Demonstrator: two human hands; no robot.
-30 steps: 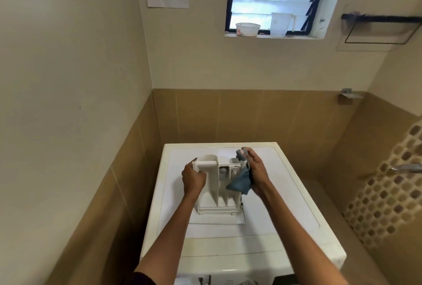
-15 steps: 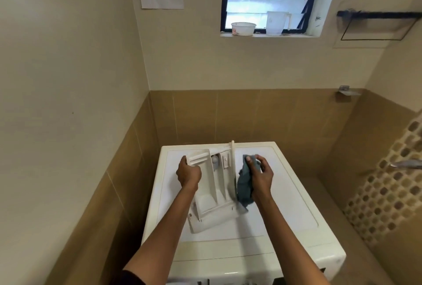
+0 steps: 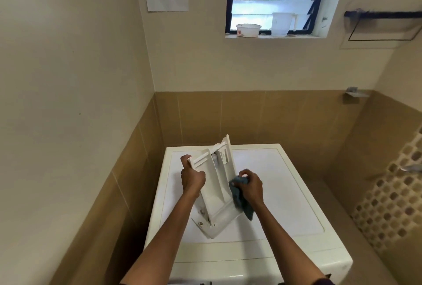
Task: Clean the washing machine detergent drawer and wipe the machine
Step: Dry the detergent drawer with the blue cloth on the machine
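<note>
My left hand is closed around the left edge of the detergent drawer, thumb up by its top corner. Drawer is out of the machine, tilted, its lower front end resting on the washing machine top, its far end raised and leaning away from me. Open compartments face up and toward me, between my two hands. My right hand is curled shut on a blue-grey cloth, pressed against the drawer's right side wall; loose cloth end hangs below that hand, touching the lid. Machine lid is white, bare to the right of my right hand. Well beyond both hands, on the window sill, a white bowl and a clear jug sit side by side.
</note>
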